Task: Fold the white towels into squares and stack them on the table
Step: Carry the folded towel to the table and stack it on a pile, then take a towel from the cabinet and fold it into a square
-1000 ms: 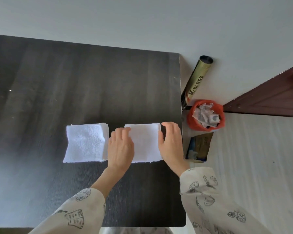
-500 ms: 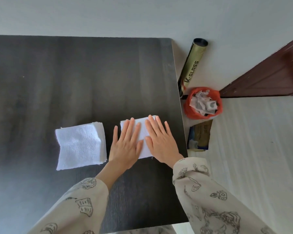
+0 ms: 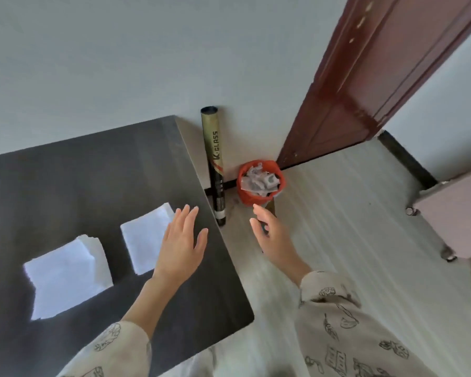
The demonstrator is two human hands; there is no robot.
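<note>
Dark table (image 3: 93,172): two folded white towels (image 3: 65,278), two open hands (image 3: 181,246).

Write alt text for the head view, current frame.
Two folded white towels, a left stack and a single square, lie apart on a dark table. The open left hand overlaps the square's right edge; the open right hand reaches past the table toward an orange-lined bin.

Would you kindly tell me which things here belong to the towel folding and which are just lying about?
Job:
- left towel, folded
- right towel, folded, beside it, not stacked
- table
- left hand, open
- right hand, open, off the table

Lying about:
- tube
- orange bin of paper
- door
</note>
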